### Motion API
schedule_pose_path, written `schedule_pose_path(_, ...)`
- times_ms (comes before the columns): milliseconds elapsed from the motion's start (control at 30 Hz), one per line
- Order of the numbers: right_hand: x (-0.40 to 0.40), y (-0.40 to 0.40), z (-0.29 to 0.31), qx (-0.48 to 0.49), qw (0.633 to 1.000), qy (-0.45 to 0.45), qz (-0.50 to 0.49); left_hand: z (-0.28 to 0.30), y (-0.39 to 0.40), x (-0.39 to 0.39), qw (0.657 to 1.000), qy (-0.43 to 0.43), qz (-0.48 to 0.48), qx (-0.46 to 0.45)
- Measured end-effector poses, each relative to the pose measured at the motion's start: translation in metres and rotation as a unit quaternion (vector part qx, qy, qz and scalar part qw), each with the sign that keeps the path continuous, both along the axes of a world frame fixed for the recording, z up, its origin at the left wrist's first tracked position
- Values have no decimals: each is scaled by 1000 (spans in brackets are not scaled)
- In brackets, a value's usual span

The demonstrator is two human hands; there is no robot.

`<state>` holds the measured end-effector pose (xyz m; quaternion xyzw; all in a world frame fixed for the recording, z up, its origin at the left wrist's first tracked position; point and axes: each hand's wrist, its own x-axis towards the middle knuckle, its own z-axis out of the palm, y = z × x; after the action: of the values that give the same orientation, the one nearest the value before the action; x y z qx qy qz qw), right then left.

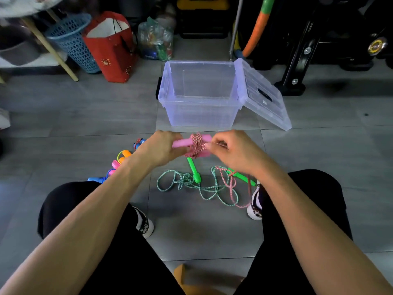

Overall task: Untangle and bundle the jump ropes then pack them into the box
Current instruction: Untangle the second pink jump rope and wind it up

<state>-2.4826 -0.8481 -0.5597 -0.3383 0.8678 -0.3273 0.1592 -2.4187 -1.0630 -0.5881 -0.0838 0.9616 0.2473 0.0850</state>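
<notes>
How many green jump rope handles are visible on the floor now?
2. One green handle lies on the floor below the left hand, beside the green rope. The other green handle lies below the right hand, partly hidden by its wrist.

pink handles (180, 143), pink-white twisted cord | green rope (191, 184), green handles | clear box (200, 116) | red bag (110, 50)

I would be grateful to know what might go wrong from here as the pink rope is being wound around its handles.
1. The pink-and-white rope's loose tail lies crossed over the green rope on the floor; winding further may drag the two together.
2. The right hand only pinches the strand, so the wraps on the pink plastic handles held by the left hand may loosen.
</notes>
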Motion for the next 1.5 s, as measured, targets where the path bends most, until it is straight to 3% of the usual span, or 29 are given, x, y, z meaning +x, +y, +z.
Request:
schedule_pose_path(167,-21,7,0,-52,998,-14,-44,11,7,3,987,-43,-135,77)
schedule_pose_path(333,-27,4,-9,-66,995,-70,-34,19,16,8,972,-48,-186,139)
schedule_pose_path(433,-31,8,-10,-97,973,-208,-28,29,16,12,961,-11,-154,228)
schedule_pose_path(533,-31,9,-13,-207,896,-390,-44,37,10,14,938,43,-70,337)
schedule_pose_path(600,-26,5,-18,-185,890,-413,-52,34,5,13,928,83,-6,364)
schedule_pose_path(733,-6,-9,-21,-75,937,-341,-13,20,3,5,942,92,105,306)
schedule_pose_path(867,10,-17,-15,38,988,-141,43,-2,6,2,989,85,88,87)
schedule_pose_path(1000,3,-9,-2,-6,996,-84,31,-11,9,5,998,57,3,-41)
schedule_pose_path(1167,-21,5,7,-49,998,-41,-29,0,23,8,988,34,-123,-83)
schedule_pose_path(1233,-28,9,8,-51,997,-42,-38,-1,21,10,982,31,-171,-76)
schedule_pose_path(1367,-43,15,3,-63,995,-61,-48,-1,24,16,970,83,-221,64)
schedule_pose_path(1433,-49,21,1,-70,990,-112,-40,3,27,18,963,127,-203,126)
schedule_pose_path(1500,-49,25,-1,-80,981,-174,-24,13,31,20,958,123,-123,227)
